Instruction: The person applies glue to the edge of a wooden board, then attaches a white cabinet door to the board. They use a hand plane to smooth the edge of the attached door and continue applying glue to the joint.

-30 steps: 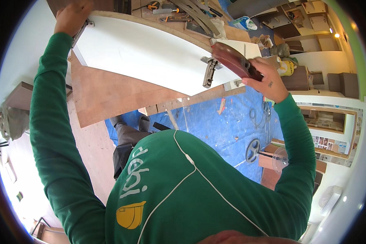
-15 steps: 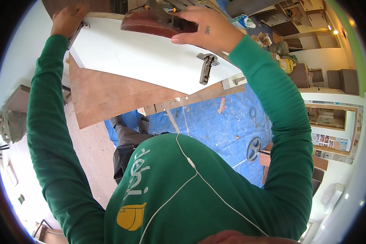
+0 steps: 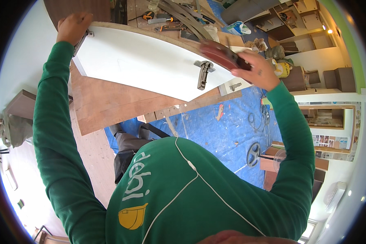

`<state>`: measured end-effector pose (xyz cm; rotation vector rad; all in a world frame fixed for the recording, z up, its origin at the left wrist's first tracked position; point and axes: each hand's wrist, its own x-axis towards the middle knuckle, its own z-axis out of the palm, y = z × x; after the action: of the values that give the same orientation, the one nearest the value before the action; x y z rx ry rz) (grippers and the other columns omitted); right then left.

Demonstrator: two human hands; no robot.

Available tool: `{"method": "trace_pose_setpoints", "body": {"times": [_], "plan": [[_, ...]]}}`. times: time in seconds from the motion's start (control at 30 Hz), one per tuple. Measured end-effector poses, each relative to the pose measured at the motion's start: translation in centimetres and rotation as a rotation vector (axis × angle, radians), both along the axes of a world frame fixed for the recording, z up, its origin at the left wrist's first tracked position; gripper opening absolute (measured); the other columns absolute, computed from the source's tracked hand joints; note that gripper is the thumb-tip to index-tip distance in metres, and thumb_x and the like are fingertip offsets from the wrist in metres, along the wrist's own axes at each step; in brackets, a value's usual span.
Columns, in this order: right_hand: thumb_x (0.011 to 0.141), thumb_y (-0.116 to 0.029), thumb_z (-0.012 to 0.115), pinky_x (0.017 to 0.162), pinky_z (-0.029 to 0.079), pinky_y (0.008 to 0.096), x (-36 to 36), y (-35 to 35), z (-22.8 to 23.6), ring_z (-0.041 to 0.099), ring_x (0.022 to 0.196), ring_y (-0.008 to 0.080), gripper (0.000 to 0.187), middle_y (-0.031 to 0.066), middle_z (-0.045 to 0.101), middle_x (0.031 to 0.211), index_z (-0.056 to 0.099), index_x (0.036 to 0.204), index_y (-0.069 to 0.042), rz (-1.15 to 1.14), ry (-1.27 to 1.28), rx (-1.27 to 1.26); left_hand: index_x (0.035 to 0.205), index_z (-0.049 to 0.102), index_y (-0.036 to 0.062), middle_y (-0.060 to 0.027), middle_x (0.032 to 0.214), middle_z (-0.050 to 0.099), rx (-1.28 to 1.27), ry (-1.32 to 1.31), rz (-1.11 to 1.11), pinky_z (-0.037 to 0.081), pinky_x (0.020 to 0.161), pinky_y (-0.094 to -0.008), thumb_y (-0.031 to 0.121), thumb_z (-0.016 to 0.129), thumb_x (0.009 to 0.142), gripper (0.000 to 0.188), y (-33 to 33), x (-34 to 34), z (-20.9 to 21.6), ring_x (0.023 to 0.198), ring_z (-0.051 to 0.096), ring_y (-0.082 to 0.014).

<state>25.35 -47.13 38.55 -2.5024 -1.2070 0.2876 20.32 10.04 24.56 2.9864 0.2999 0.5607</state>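
A white cabinet door (image 3: 142, 61) stands on its long edge in front of me, its bare wooden edge facing up. A metal hinge (image 3: 203, 74) is fixed near its right end and another hinge (image 3: 90, 34) near its left end. My left hand (image 3: 74, 27) is closed over the door's upper left corner. My right hand (image 3: 259, 71) is closed around the rear of a dark red hand plane (image 3: 220, 54), slightly blurred. The plane is at the right part of the upper edge; whether it touches the wood I cannot tell.
Beneath the door lies a brown plywood board (image 3: 105, 97). Behind it, a tape measure (image 3: 148, 15), a chisel (image 3: 162, 20) and long grey strips (image 3: 187, 18) lie on the bench. Blue sheeting (image 3: 215, 126) covers the floor, with a cable (image 3: 254, 120) on it.
My right hand has drawn the hand plane rightward and nearer along the door's upper edge, uncovering the tools behind. My left hand keeps its hold on the corner, shifting slightly.
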Motion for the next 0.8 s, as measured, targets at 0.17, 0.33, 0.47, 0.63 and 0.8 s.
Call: {"method": "trace_pose_setpoints", "body": {"times": [0.17,0.33,0.47,0.63,0.8], "plan": [[0.089,-0.04,0.085,0.084,0.051,0.0396,1.4,12.7,-2.4,0.063,0.096,0.0287,0.057,0.0147,0.063,0.103,0.068,0.124,0.002,0.27,-0.159,-0.014,0.111,0.068,0.0215,-0.0005,0.117,0.075,0.25,-0.032,-0.056,0.047,0.1,-0.0509,0.025,0.051,0.101,0.02,1.7,-0.5,-1.3,0.103,0.071,-0.0315],[0.088,-0.043,0.084,0.081,0.049,0.0417,1.5,12.8,-2.6,0.06,0.092,0.0311,0.056,0.0149,0.06,0.098,0.069,0.119,0.001,0.264,-0.162,-0.026,0.11,0.074,0.0154,-0.0086,0.105,0.076,0.155,-0.072,-0.077,0.044,0.1,-0.0469,0.033,0.048,0.103,0.032,1.5,-0.8,-1.1,0.104,0.069,-0.0345],[0.087,-0.036,0.086,0.082,0.049,0.0395,0.2,2.5,-1.1,0.06,0.092,0.03,0.055,0.0147,0.06,0.099,0.069,0.121,0.003,0.105,0.038,-0.046,0.104,0.076,0.0137,-0.0098,0.102,0.076,0.029,-0.15,-0.076,0.042,0.102,-0.0481,0.036,0.048,0.103,0.036,0.7,-0.7,-0.9,0.104,0.069,-0.0352],[0.088,-0.035,0.086,0.082,0.049,0.0381,-1.3,-0.6,-0.1,0.059,0.092,0.0276,0.054,0.0135,0.058,0.099,0.069,0.122,0.003,0.01,0.051,-0.063,0.101,0.068,0.0186,-0.0029,0.109,0.076,0.005,-0.026,0.007,0.041,0.106,-0.0481,0.029,0.046,0.102,0.024,-0.2,-0.5,-0.3,0.103,0.069,-0.0311],[0.088,-0.039,0.085,0.081,0.05,0.038,1.2,7.4,-2.0,0.061,0.09,0.0284,0.056,0.0146,0.06,0.098,0.069,0.123,0.002,0.171,-0.02,-0.009,0.102,0.069,0.0188,-0.003,0.108,0.076,0.008,-0.125,-0.047,0.041,0.106,-0.0466,0.03,0.046,0.101,0.026,0.2,-0.5,-1.1,0.104,0.069,-0.0314]]}}
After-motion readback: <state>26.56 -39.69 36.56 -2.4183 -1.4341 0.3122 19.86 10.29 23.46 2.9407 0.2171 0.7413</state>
